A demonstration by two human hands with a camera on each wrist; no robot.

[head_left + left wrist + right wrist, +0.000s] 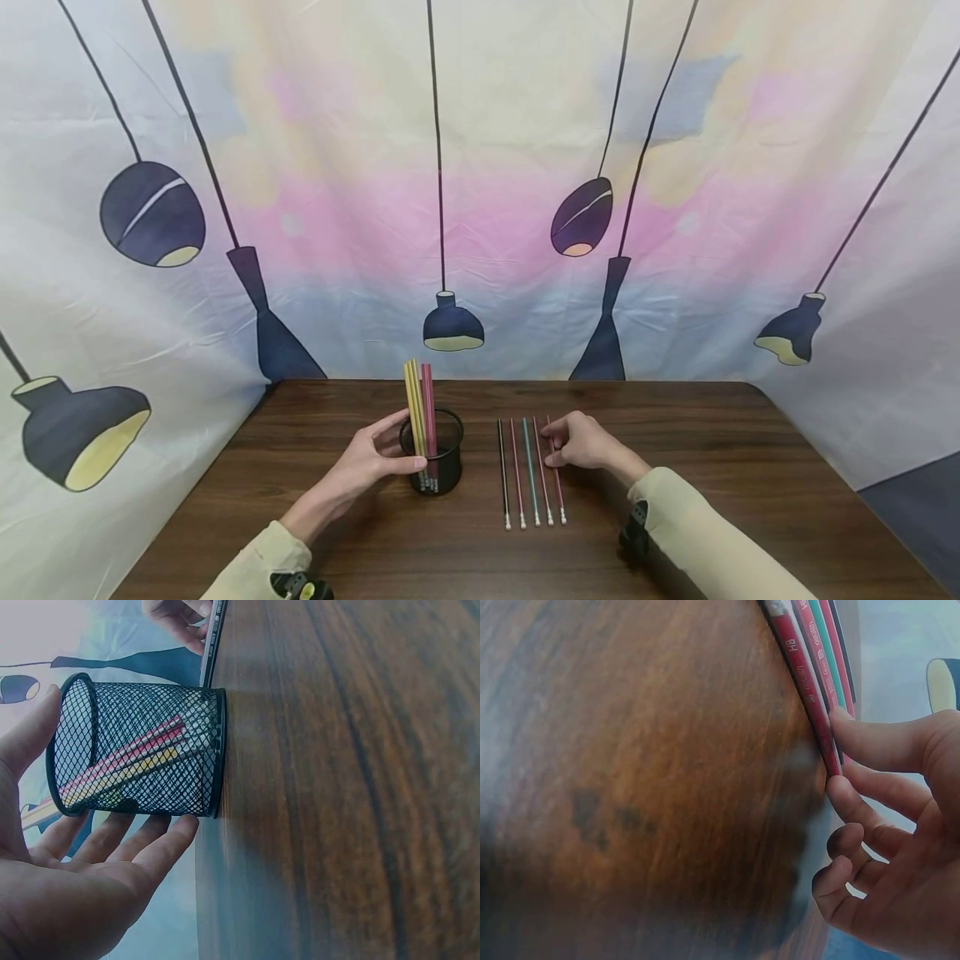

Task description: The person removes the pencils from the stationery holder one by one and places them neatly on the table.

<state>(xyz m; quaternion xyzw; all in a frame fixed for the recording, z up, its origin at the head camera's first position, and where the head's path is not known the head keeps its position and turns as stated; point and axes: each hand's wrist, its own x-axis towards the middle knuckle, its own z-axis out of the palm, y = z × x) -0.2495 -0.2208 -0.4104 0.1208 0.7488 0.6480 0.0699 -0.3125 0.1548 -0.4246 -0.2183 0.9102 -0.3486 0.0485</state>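
Observation:
A black mesh pencil cup (447, 475) stands upright on the table. Yellow pencils (412, 400) and red pencils (428, 400) lean inside it, toward its left side. My left hand (363, 458) holds the cup from the left, thumb in front near the rim and fingers round the far side. To the right, several pencils lie side by side: a black one (503, 475), a teal one (531, 475) and reddish ones. My right hand (588, 443) pinches the rightmost red pencil (799, 667) between thumb and index finger; its eraser end points toward me.
The brown wooden table (360, 542) extends round the cup and the pencil row. Behind it hangs a fabric backdrop (510, 150) printed with dark lamps. Each wrist wears a black strapped device (636, 529).

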